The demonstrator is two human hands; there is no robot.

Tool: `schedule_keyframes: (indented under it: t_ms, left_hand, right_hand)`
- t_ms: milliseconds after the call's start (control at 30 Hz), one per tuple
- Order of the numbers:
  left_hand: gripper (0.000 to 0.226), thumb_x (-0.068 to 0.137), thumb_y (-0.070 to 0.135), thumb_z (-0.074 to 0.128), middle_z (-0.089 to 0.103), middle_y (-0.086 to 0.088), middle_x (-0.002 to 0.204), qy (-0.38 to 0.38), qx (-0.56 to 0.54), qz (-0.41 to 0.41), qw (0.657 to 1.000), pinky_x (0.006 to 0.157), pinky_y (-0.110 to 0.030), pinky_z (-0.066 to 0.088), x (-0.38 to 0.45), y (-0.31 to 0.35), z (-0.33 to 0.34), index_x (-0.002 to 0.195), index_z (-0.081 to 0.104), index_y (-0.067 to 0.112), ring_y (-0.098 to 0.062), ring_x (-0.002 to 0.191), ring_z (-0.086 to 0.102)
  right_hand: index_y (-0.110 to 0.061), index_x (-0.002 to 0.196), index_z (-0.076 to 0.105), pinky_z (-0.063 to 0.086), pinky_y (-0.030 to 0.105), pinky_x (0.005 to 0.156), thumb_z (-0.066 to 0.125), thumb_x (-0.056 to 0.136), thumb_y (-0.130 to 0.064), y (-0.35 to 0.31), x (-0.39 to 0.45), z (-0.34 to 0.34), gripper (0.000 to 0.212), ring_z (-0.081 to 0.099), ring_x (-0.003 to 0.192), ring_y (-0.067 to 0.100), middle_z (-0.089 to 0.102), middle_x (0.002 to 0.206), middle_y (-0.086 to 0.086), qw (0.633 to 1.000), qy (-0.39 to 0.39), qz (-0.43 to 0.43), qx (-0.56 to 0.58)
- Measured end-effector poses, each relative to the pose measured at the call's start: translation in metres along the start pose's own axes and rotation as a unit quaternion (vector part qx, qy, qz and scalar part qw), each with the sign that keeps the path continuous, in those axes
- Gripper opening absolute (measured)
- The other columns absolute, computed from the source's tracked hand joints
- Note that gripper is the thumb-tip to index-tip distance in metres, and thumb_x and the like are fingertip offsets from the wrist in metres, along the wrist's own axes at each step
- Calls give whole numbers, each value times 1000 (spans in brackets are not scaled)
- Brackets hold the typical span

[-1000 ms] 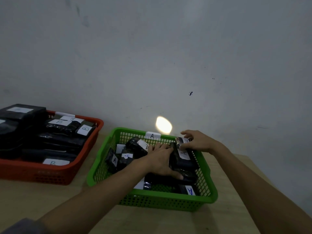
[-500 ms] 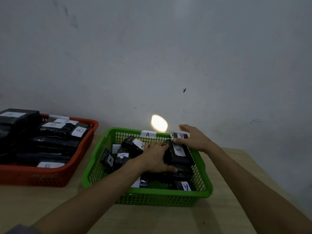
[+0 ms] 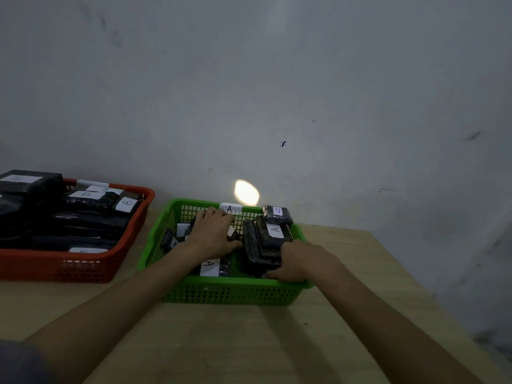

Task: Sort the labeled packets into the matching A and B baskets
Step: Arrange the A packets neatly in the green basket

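The green basket (image 3: 230, 292) with an A tag (image 3: 230, 208) on its far rim holds several black packets with white A labels. My left hand (image 3: 213, 235) lies flat over packets in the basket's middle left, fingers reaching toward the far wall. My right hand (image 3: 297, 263) grips the near end of a stack of black packets (image 3: 263, 245) on the basket's right side; its top label reads A. A small A packet (image 3: 277, 214) rests on the far right rim. The red basket (image 3: 83, 268) at left holds black packets labelled B (image 3: 126, 205).
Both baskets stand on a light wooden table (image 3: 249, 342) against a grey wall. The table's right edge runs diagonally at right. A bright light spot (image 3: 246, 192) shows on the wall behind the green basket.
My right hand moved from the far right corner of the green basket to the near end of the packet stack. My left hand shifted toward the far left inside the basket.
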State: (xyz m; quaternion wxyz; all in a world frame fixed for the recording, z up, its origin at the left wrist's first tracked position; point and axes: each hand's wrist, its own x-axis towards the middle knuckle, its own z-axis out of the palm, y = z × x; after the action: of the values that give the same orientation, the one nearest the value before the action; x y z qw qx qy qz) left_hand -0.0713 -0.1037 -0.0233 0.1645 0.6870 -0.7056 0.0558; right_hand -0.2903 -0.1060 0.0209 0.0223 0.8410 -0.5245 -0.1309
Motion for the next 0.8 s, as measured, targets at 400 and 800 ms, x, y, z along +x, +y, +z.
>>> schedule_keyframes:
  t_ms: [400,800]
  left_hand:
    - [63,80,61,61,53,-6,130,61,-48,-120,990,103,-43,29,-9,-29,-1,127,54,19,-28,124,42]
    - [46,89,38,62,49,-10,137,69,-174,-137,973,104,-39,35,-3,-43,9,131,58,19,-27,127,42]
  right_hand:
    - [-21,93,68,56,33,79,63,72,-72,10,9,-35,56,66,86,19,70,96,2,981,-23,43,186]
    - [-14,101,55,43,31,63,53,77,-80,8,68,-21,70,55,80,27,62,97,8,935,221,214,179]
